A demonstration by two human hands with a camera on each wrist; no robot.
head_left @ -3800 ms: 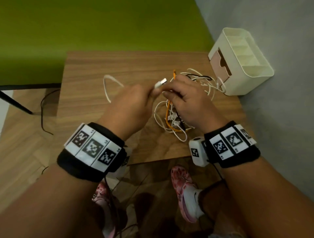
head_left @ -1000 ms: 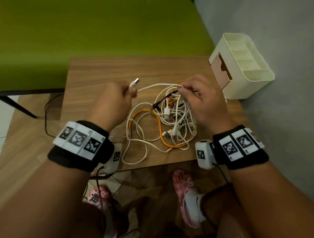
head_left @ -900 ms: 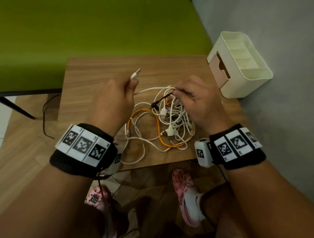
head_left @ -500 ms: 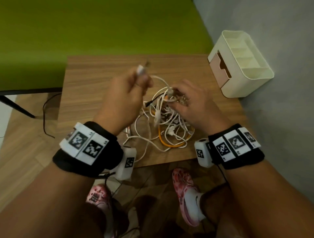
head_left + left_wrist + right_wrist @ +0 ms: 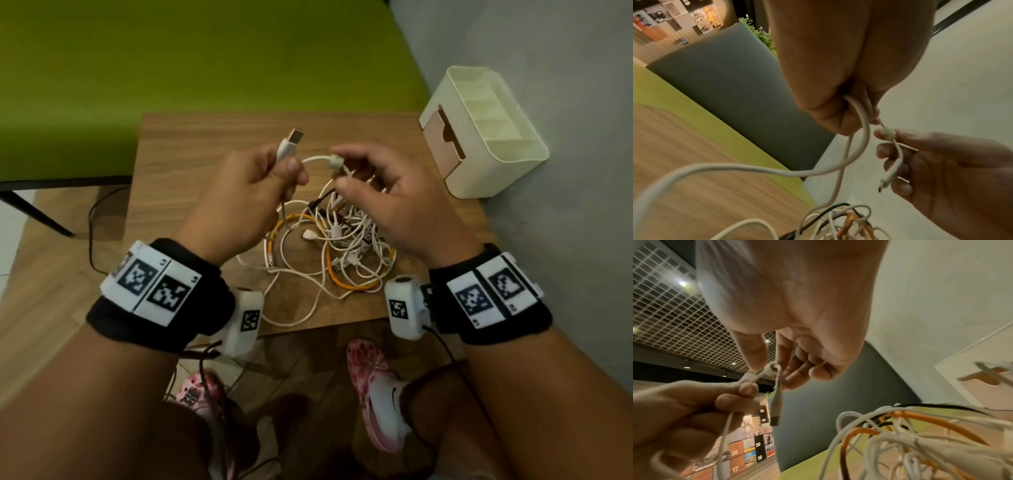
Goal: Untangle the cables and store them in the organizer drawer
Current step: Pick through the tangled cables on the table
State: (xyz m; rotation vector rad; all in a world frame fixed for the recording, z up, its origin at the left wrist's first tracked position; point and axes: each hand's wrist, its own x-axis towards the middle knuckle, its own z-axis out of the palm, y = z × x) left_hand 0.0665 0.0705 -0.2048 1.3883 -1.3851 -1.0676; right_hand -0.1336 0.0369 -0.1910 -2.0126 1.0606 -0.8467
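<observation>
My left hand [image 5: 286, 173] grips a white cable [image 5: 317, 159] just below its USB plug [image 5: 291, 144], which sticks up above the fist. My right hand [image 5: 337, 171] pinches the same white cable at a round white bead [image 5: 335, 161] between thumb and forefinger. In the right wrist view the bead [image 5: 770, 369] sits at my fingertips and a short lead with a small connector [image 5: 777, 407] hangs from it. A tangle of white, orange and black cables [image 5: 329, 246] lies on the wooden table [image 5: 191, 144] under both hands. The cream organizer [image 5: 486, 137] stands at the table's right end, its pinkish drawer [image 5: 442, 137] facing the tangle.
The organizer stands against a grey wall [image 5: 548, 68]. A green bench [image 5: 171, 51] runs behind the table. A white cable loop [image 5: 291, 318] reaches the table's near edge. Below it are my feet in pink shoes [image 5: 373, 387] and a thin black wire [image 5: 96, 219] on the floor.
Both hands have risen off the tangle. My right hand has left the pile and now pinches the bead on the white cable that my left hand keeps holding by the plug.
</observation>
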